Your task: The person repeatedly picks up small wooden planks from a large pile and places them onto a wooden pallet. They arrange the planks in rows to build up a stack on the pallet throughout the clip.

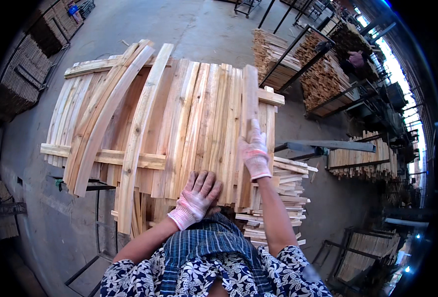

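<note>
both hands (194, 202) (254, 154) palm-down, right grip unclear

Head-worn fisheye view, looking down, close above planks (212, 114)

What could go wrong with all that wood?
A few things might:

1. The slanted board on top sticks out past the near edge of the row, so a bump could knock it off.

2. The right hand is on an end board; fingers could get pinched if that board shifts against its neighbours.

3. The sticks piled lower down poke out unevenly, so a sleeve or leg might catch on them.
</note>
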A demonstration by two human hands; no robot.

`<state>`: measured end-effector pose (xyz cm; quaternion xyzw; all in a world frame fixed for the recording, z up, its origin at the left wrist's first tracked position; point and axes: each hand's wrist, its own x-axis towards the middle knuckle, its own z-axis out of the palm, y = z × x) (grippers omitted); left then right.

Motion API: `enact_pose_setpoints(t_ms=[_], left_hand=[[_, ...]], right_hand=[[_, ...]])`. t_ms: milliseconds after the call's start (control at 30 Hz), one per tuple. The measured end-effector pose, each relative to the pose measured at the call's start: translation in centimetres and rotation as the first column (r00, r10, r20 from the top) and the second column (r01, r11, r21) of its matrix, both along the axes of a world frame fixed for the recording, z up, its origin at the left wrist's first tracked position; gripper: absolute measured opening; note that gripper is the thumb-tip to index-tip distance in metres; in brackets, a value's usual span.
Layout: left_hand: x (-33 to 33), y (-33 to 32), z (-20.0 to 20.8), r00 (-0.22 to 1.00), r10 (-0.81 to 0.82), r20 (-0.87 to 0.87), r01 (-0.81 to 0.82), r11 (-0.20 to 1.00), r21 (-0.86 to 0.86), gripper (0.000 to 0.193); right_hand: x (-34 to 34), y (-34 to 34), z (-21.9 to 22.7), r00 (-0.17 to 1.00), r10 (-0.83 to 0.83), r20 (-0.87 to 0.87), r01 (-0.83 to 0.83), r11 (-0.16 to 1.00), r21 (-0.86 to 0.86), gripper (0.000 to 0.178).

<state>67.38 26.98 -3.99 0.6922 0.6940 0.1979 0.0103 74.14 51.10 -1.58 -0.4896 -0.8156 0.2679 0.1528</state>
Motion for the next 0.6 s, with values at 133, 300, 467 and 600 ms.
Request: enact_pose_setpoints(t_ms=[133, 300, 467, 600], left_hand=[[1.0, 1.2, 1.3, 0.997, -0.058, 0.059, 0.062, 0.996, -0.06, 0.095], [2.1, 2.3, 0.4, 0.98, -0.119, -0.157, 0.092, 0.981, -0.169, 0.093], [2.1, 1.8, 0.5, 0.928, -0.122, -0.352, 0.071, 0.986, -0.153, 0.082], [3.2, 2.4, 0.6, 0.902, -0.192, -0.387, 0.097, 0.963, -0.25, 0.084]], right_hand=[[4.8, 5.2, -6.1, 0.973, 0.011, -0.231, -0.017, 1.0, -0.023, 0.058], [1.9, 1.9, -11.1, 0.98, 0.113, 0.163, -0.159, 0.941, 0.3, 0.051], [0.2, -1.3, -1.4, 0.995, -0.067, -0.072, 0.051, 0.979, -0.195, 0.052], [2.1, -0.3, -3.4, 0.963, -0.127, -0.236, 0.065, 0.965, -0.254, 0.056]])
